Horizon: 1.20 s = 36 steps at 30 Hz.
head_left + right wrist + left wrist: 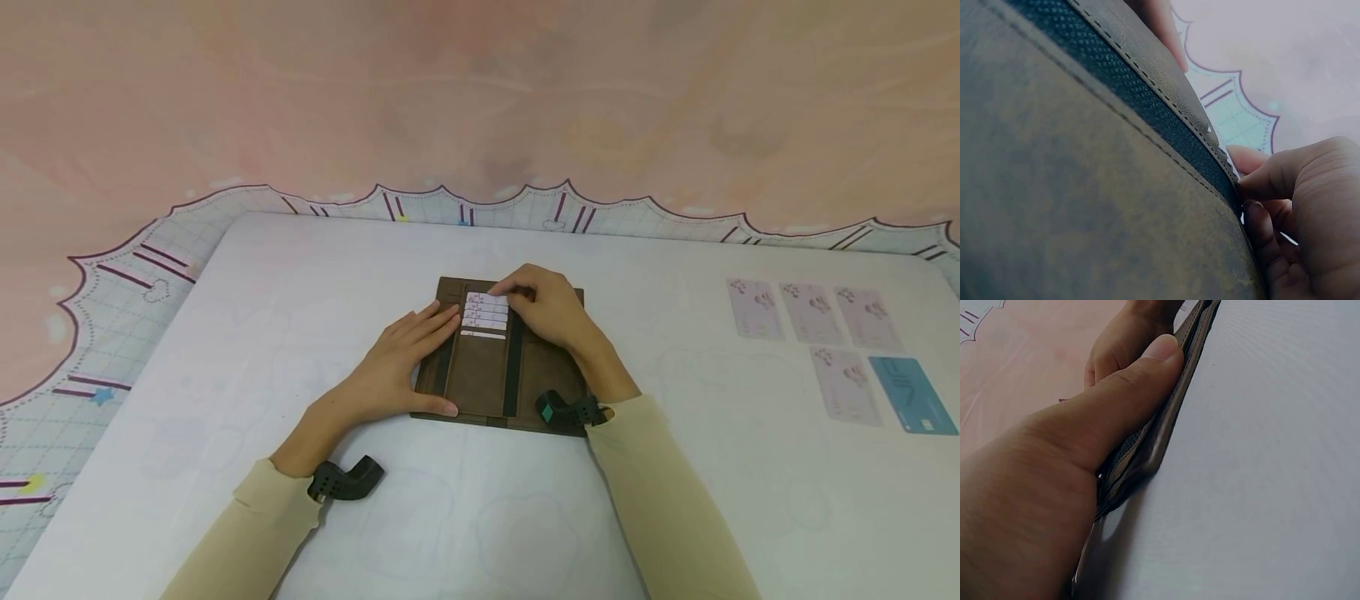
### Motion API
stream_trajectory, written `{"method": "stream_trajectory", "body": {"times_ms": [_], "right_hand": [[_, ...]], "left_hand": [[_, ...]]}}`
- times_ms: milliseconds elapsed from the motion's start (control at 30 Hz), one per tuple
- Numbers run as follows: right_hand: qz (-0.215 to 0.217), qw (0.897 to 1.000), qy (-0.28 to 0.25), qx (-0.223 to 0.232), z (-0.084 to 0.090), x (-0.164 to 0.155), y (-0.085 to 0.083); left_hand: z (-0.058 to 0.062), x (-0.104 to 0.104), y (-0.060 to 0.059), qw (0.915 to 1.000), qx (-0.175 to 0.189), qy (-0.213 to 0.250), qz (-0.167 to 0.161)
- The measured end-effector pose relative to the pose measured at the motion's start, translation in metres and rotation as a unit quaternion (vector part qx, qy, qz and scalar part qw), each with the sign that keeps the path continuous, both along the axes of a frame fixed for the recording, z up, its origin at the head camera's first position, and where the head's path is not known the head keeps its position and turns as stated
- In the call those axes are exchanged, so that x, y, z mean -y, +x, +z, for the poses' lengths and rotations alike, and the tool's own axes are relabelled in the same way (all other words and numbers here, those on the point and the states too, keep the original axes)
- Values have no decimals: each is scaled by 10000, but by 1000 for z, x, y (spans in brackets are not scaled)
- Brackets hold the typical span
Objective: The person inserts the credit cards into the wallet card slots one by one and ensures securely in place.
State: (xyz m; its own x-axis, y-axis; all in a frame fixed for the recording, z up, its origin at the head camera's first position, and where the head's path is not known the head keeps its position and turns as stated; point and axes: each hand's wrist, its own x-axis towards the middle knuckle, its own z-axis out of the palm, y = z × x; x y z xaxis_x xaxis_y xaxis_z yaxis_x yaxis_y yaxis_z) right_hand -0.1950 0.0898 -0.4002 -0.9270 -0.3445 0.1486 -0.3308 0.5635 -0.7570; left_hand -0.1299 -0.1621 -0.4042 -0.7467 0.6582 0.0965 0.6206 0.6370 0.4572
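Note:
A brown leather wallet (476,375) lies spread open on the white table, a dark band on each side of its middle panel. Several white cards (485,315) stand stacked in the slots of that panel, their top strips showing. My left hand (393,362) rests on the wallet's left part with straight fingers, its thumb (1141,378) pressing along the near edge. At the upper right of the slots, my right hand (550,307) pinches the topmost card between thumb and curled forefinger. The right wrist view shows these fingertips (1252,181) right at the slot edge.
To the right lie several pale pink cards (756,309) in two rows, with a blue card (913,395) at the end of the lower row. A patterned cloth with a scalloped border (525,204) runs behind the table (225,333). Both wrists wear black camera bands.

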Motion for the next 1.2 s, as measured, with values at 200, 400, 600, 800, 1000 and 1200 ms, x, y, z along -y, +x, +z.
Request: {"method": "stream_trajectory", "body": {"times_ms": [200,400,600,800,1000,1200], "right_hand": [[35,10000,-54,19,0,0,-1],[47,9999,-131,16,0,-1,-1],[17,9998,-211,-26,0,-1,0],[21,9998,-188,-33,0,-1,-1],[35,9999,-102,-75,0,-1,-1],[-78,9998,-141,-118,-1,2,1]], "left_hand": [[0,0,0,10000,23,-19,10],[1,0,1,10000,67,-38,33],[2,0,1,10000,53,-20,12],[1,0,1,10000,12,-14,-4],[1,0,0,10000,-21,-37,-5],[2,0,1,10000,18,-16,-11]]}}
